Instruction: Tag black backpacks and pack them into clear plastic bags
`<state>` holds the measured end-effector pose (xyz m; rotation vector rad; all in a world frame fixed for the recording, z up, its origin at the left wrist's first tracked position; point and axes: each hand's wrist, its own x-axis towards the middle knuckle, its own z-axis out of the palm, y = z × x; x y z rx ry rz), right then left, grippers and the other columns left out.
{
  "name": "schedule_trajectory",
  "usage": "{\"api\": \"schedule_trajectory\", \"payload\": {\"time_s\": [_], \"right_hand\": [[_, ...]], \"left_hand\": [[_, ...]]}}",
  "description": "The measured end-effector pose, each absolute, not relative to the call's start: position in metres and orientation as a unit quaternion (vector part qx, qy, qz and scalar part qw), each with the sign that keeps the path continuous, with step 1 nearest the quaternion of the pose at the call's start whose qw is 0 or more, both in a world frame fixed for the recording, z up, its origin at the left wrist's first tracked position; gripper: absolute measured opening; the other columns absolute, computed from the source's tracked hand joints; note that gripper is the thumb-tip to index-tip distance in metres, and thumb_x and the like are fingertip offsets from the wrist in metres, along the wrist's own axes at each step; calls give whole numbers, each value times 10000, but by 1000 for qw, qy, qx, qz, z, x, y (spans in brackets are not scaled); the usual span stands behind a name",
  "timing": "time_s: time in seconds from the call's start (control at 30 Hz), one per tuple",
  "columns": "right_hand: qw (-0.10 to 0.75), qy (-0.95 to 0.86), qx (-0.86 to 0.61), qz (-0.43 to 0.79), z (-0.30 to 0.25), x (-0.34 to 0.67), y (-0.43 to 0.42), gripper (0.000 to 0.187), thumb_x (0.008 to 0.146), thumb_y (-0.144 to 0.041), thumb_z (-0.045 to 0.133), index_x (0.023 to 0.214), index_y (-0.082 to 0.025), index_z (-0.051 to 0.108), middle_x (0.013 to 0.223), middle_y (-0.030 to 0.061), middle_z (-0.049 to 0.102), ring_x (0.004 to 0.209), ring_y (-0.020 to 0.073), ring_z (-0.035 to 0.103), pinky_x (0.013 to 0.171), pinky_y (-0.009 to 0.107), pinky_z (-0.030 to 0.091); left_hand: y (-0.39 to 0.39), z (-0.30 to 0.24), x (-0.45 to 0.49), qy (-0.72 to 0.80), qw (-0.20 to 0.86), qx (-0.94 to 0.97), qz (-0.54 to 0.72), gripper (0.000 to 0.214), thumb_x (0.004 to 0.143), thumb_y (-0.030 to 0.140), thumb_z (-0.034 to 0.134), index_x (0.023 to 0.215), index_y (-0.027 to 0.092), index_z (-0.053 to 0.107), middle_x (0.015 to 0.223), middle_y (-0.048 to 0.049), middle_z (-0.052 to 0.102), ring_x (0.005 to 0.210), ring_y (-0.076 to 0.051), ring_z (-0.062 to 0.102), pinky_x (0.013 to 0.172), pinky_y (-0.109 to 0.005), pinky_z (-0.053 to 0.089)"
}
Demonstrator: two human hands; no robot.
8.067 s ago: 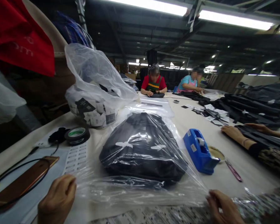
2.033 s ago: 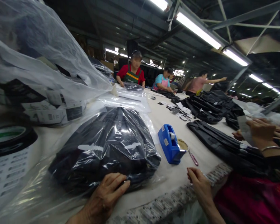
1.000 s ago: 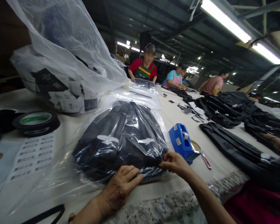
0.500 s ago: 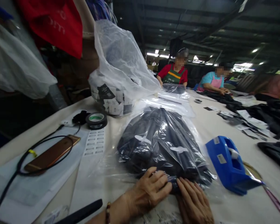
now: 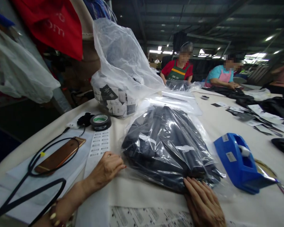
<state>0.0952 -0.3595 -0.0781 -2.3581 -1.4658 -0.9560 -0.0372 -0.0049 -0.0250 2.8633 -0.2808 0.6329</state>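
A clear plastic bag [image 5: 153,145] with a folded black garment inside lies on the table before me. White printed marks show through its glossy film. At the bag's left edge, my left hand [image 5: 109,166] is closed in a pinch on the thin film. My right hand [image 5: 204,198] rests with fingers stretched out on the bag's near right corner, pressing it down. Under and in front of the bag, a printed strip of paper [image 5: 142,217] shows partly.
A blue tape dispenser [image 5: 239,164] stands to the right. On the left are a phone [image 5: 59,156], a looped black cable, a label sheet [image 5: 100,142] and a black tape roll [image 5: 100,122]. Behind sits a plastic sack of tags [image 5: 118,101]. Two people work at the far side.
My left hand has moved left from the bag's near edge to its left edge and now pinches there. My right hand stays on the near right corner.
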Motion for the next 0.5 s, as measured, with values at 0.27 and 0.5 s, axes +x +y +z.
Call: {"api": "schedule_trajectory", "payload": {"time_s": [0.27, 0.5], "right_hand": [[124, -495, -796, -326, -77, 94, -357, 427, 871, -174, 468, 1295, -132, 482, 1167, 92, 618, 1089, 229, 555, 1030, 392, 320], [247, -424, -819, -297, -43, 92, -382, 429, 853, -165, 534, 1278, -196, 483, 1237, 96, 553, 1138, 218, 523, 978, 373, 413]], "left_hand": [[5, -37, -21, -46, 51, 972, 223, 385, 965, 301, 333, 669, 174, 546, 559, 22, 570, 519, -124, 486, 597, -259, 381], [6, -40, -20, -29, 80, 969, 232, 369, 946, 330, 344, 691, 208, 581, 586, 20, 600, 561, -147, 532, 574, -255, 421]]}}
